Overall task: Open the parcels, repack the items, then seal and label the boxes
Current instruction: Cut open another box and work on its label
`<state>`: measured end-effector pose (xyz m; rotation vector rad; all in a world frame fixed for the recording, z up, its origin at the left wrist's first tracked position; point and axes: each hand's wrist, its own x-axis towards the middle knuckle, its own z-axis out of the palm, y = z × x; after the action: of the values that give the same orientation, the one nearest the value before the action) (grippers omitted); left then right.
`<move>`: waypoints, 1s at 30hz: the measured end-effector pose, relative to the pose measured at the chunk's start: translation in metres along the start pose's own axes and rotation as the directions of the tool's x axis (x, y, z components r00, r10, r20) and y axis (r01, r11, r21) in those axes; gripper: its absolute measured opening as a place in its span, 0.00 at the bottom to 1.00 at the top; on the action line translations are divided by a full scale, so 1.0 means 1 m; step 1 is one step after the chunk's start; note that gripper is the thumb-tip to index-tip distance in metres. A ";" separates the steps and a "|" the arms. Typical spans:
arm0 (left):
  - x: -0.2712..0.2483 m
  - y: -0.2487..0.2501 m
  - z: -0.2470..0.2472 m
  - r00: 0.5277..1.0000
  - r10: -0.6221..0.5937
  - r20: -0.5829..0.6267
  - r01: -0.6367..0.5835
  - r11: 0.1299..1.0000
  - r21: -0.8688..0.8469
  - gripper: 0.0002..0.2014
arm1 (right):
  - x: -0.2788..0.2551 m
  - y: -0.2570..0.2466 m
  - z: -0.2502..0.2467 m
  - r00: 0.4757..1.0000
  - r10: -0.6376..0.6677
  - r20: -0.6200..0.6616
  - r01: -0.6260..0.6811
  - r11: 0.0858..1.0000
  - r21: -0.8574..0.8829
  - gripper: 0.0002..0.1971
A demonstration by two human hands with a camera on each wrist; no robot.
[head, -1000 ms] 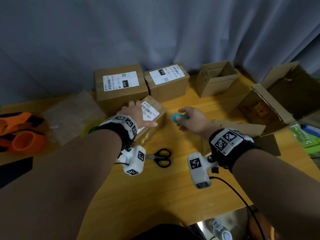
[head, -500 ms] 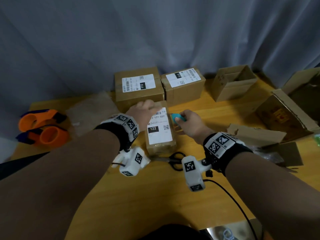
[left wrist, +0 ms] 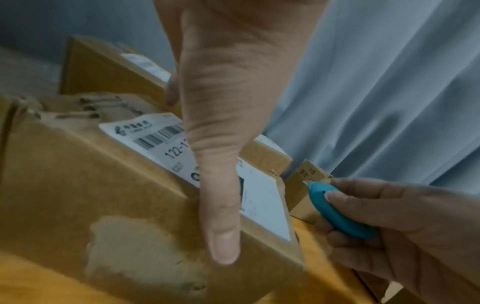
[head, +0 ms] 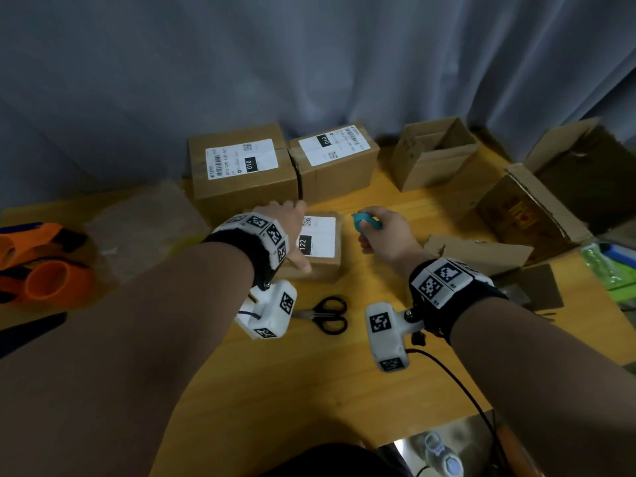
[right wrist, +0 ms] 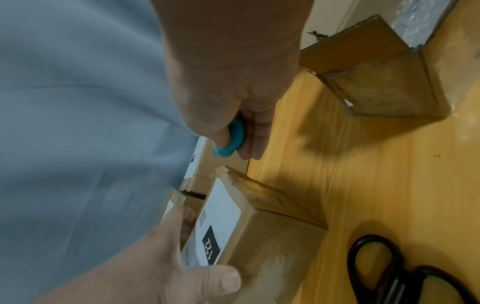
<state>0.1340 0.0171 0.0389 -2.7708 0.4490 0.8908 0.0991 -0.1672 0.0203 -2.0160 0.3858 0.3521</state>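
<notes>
Head view, left to right: two orange tape dispensers (head: 41, 263) sat untouched at the table's left edge, so sealing looked not yet begun. Two taped boxes with labels (head: 241, 173) stood at the back, apparently unopened. The left hand (head: 285, 232) lay over the small parcel marked 122 (head: 321, 249) at table centre, thumb down its near side and fingers over the far edge, gripping it steady; the left wrist view showed the thumb pressed on the cardboard face, and the parcel's flaps appeared closed. Black scissors (head: 325, 315) lay just in front of the parcel, unused. The right hand (head: 382, 235) was just right of the parcel, fingers curled round a small teal cutter (head: 364, 220), its tip near the parcel's far right corner but apart from it in the right wrist view; whether a blade was out could not be told. Further right, a small open box (head: 433, 156) and a large open box (head: 523, 208) lay with flaps up, so some parcels seemed already opened. Judged progress: early to mid; this parcel not yet cut, two more left, then repacking, sealing, labelling.
</notes>
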 end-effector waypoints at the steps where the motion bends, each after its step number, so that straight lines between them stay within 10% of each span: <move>1: 0.000 0.000 0.001 1.000 -0.008 -0.014 0.007 1.000 -0.027 0.53 | 0.002 0.002 -0.002 1.000 0.010 0.002 -0.010 1.000 -0.007 0.15; 30: 0.000 -0.028 0.021 1.000 -0.004 -0.024 0.000 0.987 -0.160 0.62 | 0.029 -0.022 0.015 0.987 0.023 0.156 -0.021 1.000 -0.017 0.16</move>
<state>0.1320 0.0492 0.0246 -2.9293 0.3942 0.9315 0.1327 -0.1477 0.0192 -1.9848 0.3084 0.5250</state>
